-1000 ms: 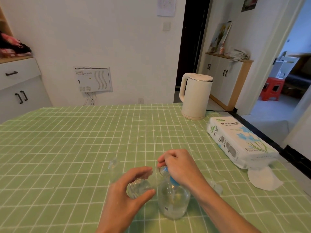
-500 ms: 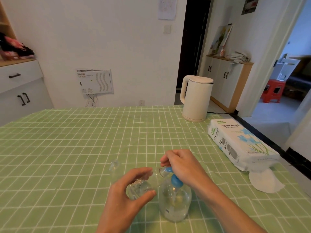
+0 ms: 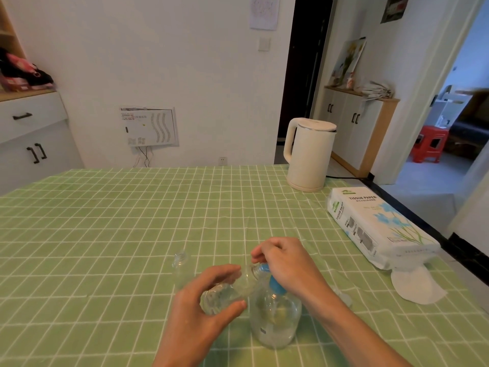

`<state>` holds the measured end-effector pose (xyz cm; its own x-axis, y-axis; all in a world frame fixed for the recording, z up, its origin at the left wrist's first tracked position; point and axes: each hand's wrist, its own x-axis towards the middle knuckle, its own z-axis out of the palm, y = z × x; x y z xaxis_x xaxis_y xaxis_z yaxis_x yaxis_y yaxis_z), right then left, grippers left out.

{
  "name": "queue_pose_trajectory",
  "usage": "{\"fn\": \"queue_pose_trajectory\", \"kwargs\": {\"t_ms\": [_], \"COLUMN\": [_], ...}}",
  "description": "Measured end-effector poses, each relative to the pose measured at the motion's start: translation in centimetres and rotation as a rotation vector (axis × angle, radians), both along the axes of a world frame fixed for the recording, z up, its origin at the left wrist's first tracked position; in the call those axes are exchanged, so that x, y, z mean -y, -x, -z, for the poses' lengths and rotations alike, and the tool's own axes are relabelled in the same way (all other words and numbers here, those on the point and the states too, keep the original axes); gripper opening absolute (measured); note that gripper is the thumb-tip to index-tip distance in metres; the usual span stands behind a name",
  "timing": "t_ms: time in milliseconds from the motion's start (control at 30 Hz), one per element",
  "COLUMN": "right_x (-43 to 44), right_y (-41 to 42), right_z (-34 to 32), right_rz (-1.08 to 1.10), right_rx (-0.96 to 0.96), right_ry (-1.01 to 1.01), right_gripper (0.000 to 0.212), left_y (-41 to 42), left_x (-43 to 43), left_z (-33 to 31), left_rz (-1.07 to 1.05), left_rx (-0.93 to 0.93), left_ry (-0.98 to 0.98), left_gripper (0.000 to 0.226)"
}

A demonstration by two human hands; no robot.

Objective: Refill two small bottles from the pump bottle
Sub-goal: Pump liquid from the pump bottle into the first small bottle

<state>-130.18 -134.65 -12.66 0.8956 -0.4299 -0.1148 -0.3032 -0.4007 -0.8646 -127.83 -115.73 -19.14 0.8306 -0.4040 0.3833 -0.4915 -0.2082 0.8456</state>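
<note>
Leaning sideways in L hand [image 3: 201,313], fingers curled round it, small bottle [image 3: 227,292] has its mouth at the blue nozzle of pump bottle [image 3: 275,324], near-centre of table [image 3: 105,234]. R hand [image 3: 288,266] grips the pump head. 2nd small bottle [image 3: 181,263] upright just left. Kettle [image 3: 309,154], tissue pack [image 3: 378,229] far right.

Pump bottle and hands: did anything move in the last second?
No visible change. The left hand still holds the tilted small bottle with its mouth at the spout; the right hand still grips the head of the pump bottle. The second bottle, kettle and tissue pack stayed put.
</note>
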Motion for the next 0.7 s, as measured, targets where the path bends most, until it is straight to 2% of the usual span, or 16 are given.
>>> {"fn": "queue_pose_trajectory", "kwargs": {"t_ms": [700], "right_x": [0.1], "right_y": [-0.2], "right_z": [0.5], "right_rz": [-0.035], "right_rx": [0.015], "right_ry": [-0.04], "right_gripper": [0.037], "left_y": [-0.1], "left_x": [0.1], "left_z": [0.3], "left_rz": [0.002], "left_rx": [-0.012], "left_ry": [0.016], "left_gripper": [0.056]}}
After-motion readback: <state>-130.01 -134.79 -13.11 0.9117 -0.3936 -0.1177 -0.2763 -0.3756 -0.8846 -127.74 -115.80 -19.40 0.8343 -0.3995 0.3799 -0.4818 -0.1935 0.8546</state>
